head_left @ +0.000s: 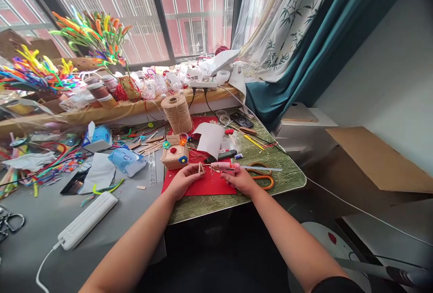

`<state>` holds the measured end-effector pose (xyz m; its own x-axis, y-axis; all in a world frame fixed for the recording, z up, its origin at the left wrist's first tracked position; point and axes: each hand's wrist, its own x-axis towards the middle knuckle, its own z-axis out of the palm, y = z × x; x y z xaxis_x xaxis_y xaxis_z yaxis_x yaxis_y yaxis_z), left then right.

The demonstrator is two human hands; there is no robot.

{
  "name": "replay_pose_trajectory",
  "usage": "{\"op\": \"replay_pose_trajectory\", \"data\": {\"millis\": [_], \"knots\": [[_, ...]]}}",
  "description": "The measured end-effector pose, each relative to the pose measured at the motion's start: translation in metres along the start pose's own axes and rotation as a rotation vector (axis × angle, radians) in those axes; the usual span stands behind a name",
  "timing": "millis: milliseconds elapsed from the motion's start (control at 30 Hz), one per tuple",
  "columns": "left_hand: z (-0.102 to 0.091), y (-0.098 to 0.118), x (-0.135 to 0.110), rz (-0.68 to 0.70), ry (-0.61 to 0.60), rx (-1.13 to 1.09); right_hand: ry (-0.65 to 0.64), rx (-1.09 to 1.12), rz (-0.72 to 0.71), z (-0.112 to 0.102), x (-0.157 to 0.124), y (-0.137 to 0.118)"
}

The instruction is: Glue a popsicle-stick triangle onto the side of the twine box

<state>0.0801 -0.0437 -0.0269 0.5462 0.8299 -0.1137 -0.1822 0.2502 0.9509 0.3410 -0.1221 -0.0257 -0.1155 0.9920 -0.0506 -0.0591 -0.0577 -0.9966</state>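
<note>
My left hand [184, 179] pinches a small wooden stick piece [201, 168] above the red mat [206, 184]. My right hand [241, 179] is wrapped round a pink glue gun [225, 166], whose nozzle points left at the stick piece. A clear glue stick [262, 168] juts out to the right from the gun's back. Just behind my left hand sits a small wooden box [175, 154] decorated with little coloured flowers.
A spool of jute twine [177, 112] stands behind the box. Orange-handled scissors [262, 176] lie right of my hand. White paper [210, 138], a tissue pack [126, 160], a phone [72, 184], a white power strip [87, 220] and heaps of pipe cleaners [40, 162] crowd the table.
</note>
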Motion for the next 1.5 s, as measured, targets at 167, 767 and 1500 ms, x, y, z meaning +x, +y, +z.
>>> {"op": "replay_pose_trajectory", "data": {"millis": [167, 767, 1500], "knots": [[0.002, 0.001, -0.002, 0.008, -0.092, 0.087, -0.021, -0.053, -0.031, 0.001, -0.001, -0.009], [-0.003, -0.004, -0.003, 0.096, -0.169, 0.049, -0.071, -0.074, -0.181, 0.004, 0.004, -0.011], [-0.002, -0.002, -0.003, 0.065, -0.158, 0.049, -0.086, -0.043, -0.174, 0.001, 0.006, 0.001]]}}
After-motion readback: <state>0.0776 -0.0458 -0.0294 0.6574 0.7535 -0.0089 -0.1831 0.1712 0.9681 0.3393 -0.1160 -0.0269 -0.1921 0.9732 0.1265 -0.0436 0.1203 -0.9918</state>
